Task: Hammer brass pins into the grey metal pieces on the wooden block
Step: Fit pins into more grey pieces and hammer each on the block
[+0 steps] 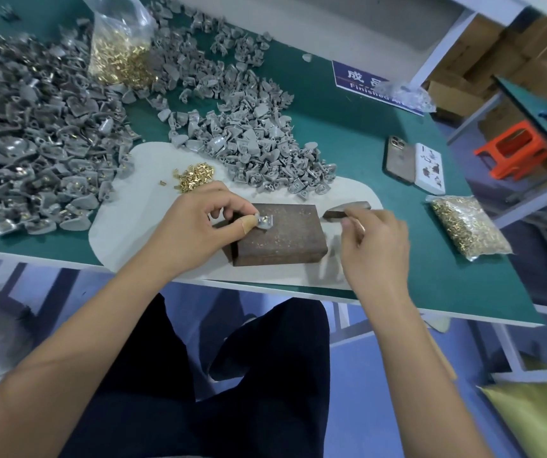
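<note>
- I'm pinching the grey piece on the block with my left hand — fingertips risking a strike.
- My right hand is gripping the blurred hammer; a glancing blow could bend the pin.

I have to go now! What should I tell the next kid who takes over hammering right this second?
Left hand pinches a small grey metal piece, brass pin in it, on the brown wooden block.
Right hand holds the dark hammer, just right of the block.
Loose brass pins lie behind; the grey pile waits.
Left: hammer this pin, then the others.
</note>
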### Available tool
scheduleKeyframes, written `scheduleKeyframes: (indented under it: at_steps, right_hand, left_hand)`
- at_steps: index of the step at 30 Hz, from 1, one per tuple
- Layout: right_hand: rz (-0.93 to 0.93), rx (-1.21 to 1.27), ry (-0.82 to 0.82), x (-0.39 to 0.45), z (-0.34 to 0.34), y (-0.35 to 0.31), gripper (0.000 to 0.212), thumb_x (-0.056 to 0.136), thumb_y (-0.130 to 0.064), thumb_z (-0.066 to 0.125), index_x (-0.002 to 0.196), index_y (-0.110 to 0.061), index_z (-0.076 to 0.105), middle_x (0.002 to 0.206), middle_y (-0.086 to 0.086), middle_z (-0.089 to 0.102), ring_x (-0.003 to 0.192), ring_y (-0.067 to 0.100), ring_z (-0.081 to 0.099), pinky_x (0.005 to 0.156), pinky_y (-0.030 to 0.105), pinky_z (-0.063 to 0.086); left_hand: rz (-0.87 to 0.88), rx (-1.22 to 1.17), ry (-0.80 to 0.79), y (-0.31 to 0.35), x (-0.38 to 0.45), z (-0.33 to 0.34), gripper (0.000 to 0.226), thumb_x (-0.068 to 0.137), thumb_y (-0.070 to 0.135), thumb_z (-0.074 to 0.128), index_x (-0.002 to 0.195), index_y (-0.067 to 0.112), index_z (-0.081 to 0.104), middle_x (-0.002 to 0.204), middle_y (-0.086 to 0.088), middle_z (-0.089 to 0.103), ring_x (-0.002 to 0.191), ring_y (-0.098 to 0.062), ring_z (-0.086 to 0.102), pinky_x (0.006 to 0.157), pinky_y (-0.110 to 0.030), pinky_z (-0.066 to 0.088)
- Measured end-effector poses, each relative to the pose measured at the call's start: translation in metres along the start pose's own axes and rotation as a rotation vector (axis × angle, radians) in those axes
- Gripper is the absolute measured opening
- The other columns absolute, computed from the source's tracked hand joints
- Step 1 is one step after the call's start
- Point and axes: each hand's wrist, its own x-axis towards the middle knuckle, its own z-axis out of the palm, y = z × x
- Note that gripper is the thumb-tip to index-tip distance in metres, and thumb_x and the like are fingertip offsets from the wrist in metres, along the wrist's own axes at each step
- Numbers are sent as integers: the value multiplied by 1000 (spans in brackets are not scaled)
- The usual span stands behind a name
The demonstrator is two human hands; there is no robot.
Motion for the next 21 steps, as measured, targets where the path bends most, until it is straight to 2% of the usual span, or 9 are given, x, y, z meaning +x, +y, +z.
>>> scheduleKeyframes:
  at_steps: [2, 4, 9, 13, 18, 21]
  right_hand:
    - [-153, 257, 6, -2, 0, -17, 21, 99, -19, 61, 116, -19, 75, 107, -9, 71, 107, 22, 60, 99, 38, 46]
    - [-253, 383, -26, -5, 2, -40, 19, 97, -25, 64, 112, -25, 75, 100, -23, 67, 103, 12, 62, 94, 29, 47]
    - [-371, 446, -88, -7, 18, -79, 10, 94, -25, 70, 102, -26, 76, 97, -18, 72, 99, 10, 63, 92, 37, 51]
    - [-400, 508, -157, -6, 30, -107, 11, 92, -21, 70, 102, -23, 76, 94, -14, 73, 93, 13, 66, 87, 43, 54]
    - [-480, 591, -222, -3, 47, -154, 8, 92, -13, 69, 96, -17, 75, 88, -8, 73, 86, 18, 66, 82, 46, 53]
    - [-530, 606, -253, -8, 62, -190, 8, 92, -13, 68, 92, -18, 74, 87, -9, 71, 86, 15, 64, 81, 44, 52]
  left_hand:
    - [-2, 16, 43, 2, 0, 2, 9, 87, 29, 77, 91, 37, 75, 77, 14, 51, 72, -5, 46, 63, -10, 33]
    - [-14, 14, 123, 7, 2, 4, 8, 88, 29, 76, 90, 37, 74, 78, 12, 50, 71, -6, 45, 64, -12, 34]
    - [4, 39, 266, 13, -12, -3, 6, 89, 29, 72, 92, 34, 72, 80, 20, 50, 73, -2, 48, 64, -13, 35]
    - [-11, 57, 337, 12, -27, -21, 17, 88, 25, 74, 92, 41, 70, 79, 13, 50, 73, -6, 48, 65, -13, 34]
    - [-62, 212, 409, 12, -39, -63, 14, 88, 28, 71, 98, 38, 71, 81, 14, 49, 76, -9, 51, 66, -17, 35]
    - [-102, 322, 483, 5, -57, -91, 12, 91, 33, 68, 101, 40, 69, 84, 15, 51, 80, -8, 55, 67, -19, 42]
